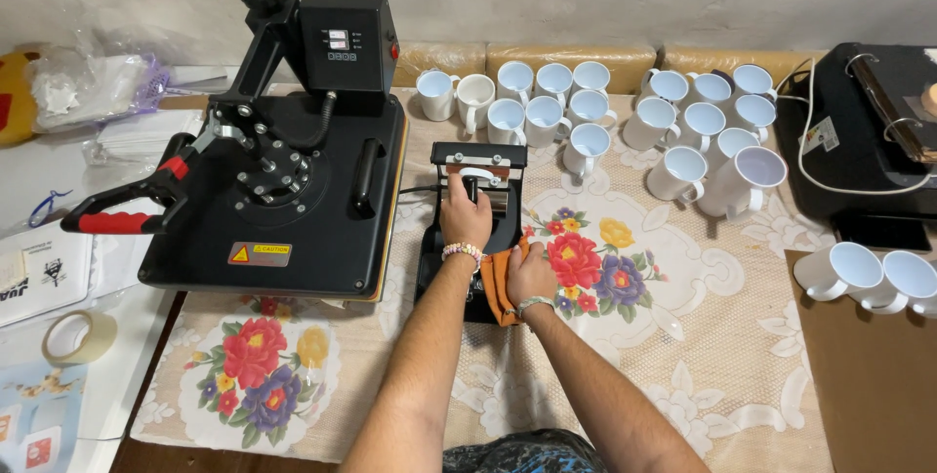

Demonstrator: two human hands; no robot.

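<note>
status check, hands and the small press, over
Left hand gripping mug press handle. Right hand on orange cloth beside it. White mugs behind, apart.

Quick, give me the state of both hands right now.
Left hand: closed around the lever handle of the small mug press.
Right hand: closed on an orange cloth beside the press.

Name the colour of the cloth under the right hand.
Orange cloth, clearest in the head view.
</note>
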